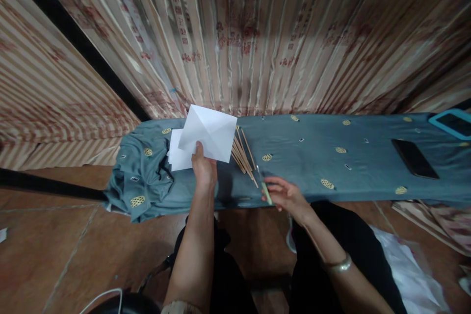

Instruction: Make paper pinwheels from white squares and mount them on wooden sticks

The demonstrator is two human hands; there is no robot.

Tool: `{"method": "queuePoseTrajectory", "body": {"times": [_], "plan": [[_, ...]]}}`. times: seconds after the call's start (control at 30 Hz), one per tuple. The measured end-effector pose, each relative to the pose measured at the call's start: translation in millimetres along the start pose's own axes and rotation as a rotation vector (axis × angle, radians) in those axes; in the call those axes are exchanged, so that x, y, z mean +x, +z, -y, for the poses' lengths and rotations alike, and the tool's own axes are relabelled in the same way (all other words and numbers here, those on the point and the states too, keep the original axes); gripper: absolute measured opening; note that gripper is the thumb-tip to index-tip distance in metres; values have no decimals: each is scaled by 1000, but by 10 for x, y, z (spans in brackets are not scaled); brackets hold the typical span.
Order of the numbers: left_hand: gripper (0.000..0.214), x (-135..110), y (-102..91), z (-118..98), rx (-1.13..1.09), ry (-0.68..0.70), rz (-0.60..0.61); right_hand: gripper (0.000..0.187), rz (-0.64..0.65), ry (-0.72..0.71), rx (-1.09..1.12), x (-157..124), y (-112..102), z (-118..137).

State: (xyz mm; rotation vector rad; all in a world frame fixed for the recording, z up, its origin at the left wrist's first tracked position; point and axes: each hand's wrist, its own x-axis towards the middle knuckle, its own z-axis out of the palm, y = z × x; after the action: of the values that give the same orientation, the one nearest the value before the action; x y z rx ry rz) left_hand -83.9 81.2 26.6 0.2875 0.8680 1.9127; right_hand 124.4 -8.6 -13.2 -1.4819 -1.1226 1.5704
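Observation:
My left hand point(204, 169) grips a square sheet of white paper point(215, 130) by its near edge, with the thumb on top. Crossing diagonal creases mark this sheet. Partly under it, a stack of white paper point(179, 156) lies on the cloth. Between the fingers of my right hand point(285, 194) is a small knife point(266, 192) with a pale green handle, its thin blade pointing away from me. Several thin wooden sticks point(243, 154) lie in a loose bundle between my two hands, their far ends partly hidden by the held sheet.
A narrow bench or table under a blue-green cloth point(316, 142) runs across the view, bunched at the left. On its right side lie a black phone point(415, 158) and a blue-framed device point(454, 123). Patterned curtains point(239, 34) hang behind. A plastic bag point(408, 265) rests at lower right.

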Motion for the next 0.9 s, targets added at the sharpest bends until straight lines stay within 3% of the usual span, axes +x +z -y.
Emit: {"method": "queuePoseTrajectory", "body": {"times": [0.07,0.13,0.27,0.4,0.67,0.9], "plan": [[35,-18,46,52,-14,-12,6,47,-84,65,138,230,-119,96],[34,-35,89,103,-23,-30,3,31,-122,131,204,461,-116,197],[34,-61,159,181,-18,-87,-33,9,-54,158,224,703,152,290],[33,-54,194,210,-14,-102,-33,10,25,155,234,678,296,279],[33,-18,221,197,1,-64,-45,9,-102,119,227,781,-182,206],[33,-77,247,352,-10,-150,-36,18,-25,127,170,871,-72,163]]}}
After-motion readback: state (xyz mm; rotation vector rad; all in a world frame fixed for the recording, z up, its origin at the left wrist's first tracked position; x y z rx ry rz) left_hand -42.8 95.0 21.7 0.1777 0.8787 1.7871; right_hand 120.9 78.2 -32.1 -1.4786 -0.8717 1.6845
